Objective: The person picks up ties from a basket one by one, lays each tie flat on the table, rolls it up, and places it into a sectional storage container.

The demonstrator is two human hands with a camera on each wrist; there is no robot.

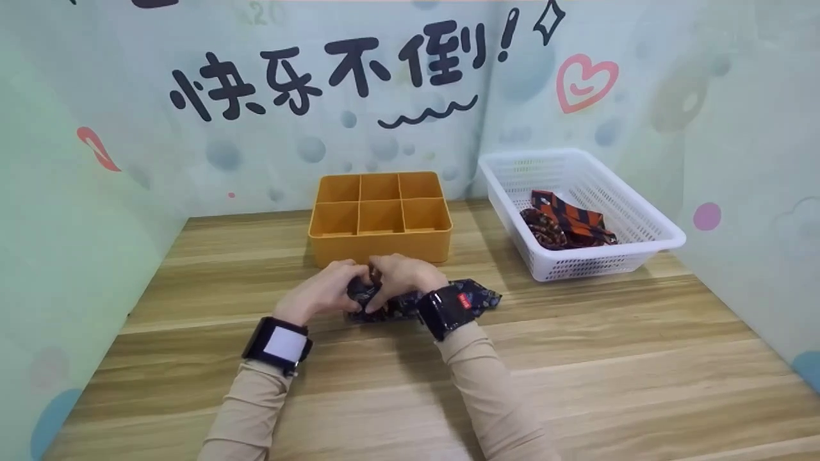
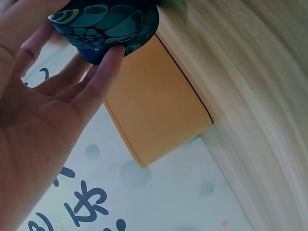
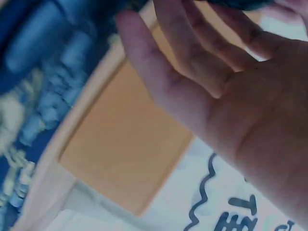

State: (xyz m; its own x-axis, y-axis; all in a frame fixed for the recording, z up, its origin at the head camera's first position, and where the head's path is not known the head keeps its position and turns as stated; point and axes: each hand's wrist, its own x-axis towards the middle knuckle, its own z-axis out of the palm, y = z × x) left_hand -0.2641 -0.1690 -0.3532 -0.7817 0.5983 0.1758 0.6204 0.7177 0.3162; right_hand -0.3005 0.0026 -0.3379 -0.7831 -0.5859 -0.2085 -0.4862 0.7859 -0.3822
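While both hands work close together just in front of the orange box (image 1: 381, 248), the step under way looks like rolling up a dark patterned tie (image 1: 402, 308). Its rolled part (image 1: 362, 292) sits between the hands near the middle of the table, and the flat length runs out to the right beneath the right wrist, ending in a pointed tip. The left hand (image 1: 322, 293) pinches the roll between thumb and fingers, and the right hand (image 1: 403, 275) curls its fingers around the other side. By the look of it, the next move calls for a firm grip on the coil, its edges kept level, and the loose length fed in straight; a slack hold could let the layers slip sideways. The table (image 1: 359, 397) has a streaky wood grain. Toward the back stands the box, divided into six compartments, and to its right is a white basket (image 1: 564, 266) with perforated sides, holding an orange-and-navy striped tie (image 1: 570, 216) and a brown patterned piece (image 1: 543, 229). Pale printed sheeting (image 1: 256, 166) encloses the table, marked with spots, large black characters (image 1: 351, 46) and a pink heart (image 1: 560, 83).
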